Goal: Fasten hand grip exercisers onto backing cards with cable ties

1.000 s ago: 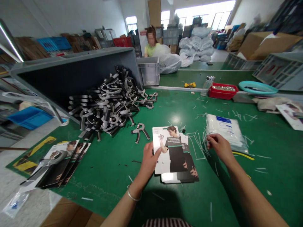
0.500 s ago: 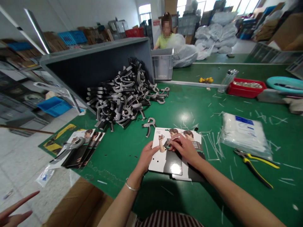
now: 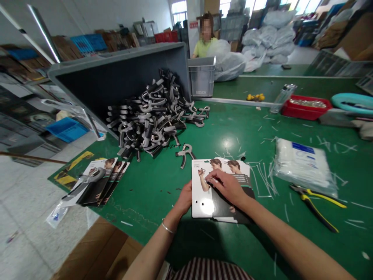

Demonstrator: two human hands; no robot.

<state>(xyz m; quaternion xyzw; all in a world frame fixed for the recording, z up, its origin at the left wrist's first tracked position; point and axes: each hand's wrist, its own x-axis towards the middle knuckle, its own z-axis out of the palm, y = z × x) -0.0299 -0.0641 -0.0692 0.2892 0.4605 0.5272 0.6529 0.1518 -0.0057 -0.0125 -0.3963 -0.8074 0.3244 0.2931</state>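
Note:
A printed backing card [image 3: 201,210] with small punched holes lies in front of me, overlapping further cards [image 3: 243,194] on its right. My left hand [image 3: 185,198] grips its left edge, the fingers partly behind it. Over the card's middle, my right hand [image 3: 227,187] has its fingers bent and pressed together near a hole; whatever is between the fingertips is too small to make out. Just beyond the card, a grey and black hand grip [image 3: 185,153] lies on the green table [image 3: 151,206].
A tipped grey crate [image 3: 122,56] spills a pile of hand grips [image 3: 151,124]. More cards [image 3: 100,186] with a hand grip on top lie left. To the right are loose white zip ties [image 3: 264,179], a bagged bundle [image 3: 303,165], yellow-black pliers [image 3: 317,202] and a red tray [image 3: 305,109]. A person [image 3: 205,41] is across.
The front card has shifted right with my left hand, covering more of the cards beneath. My right fingers have lowered against it. Another hand at the lower left has left the view.

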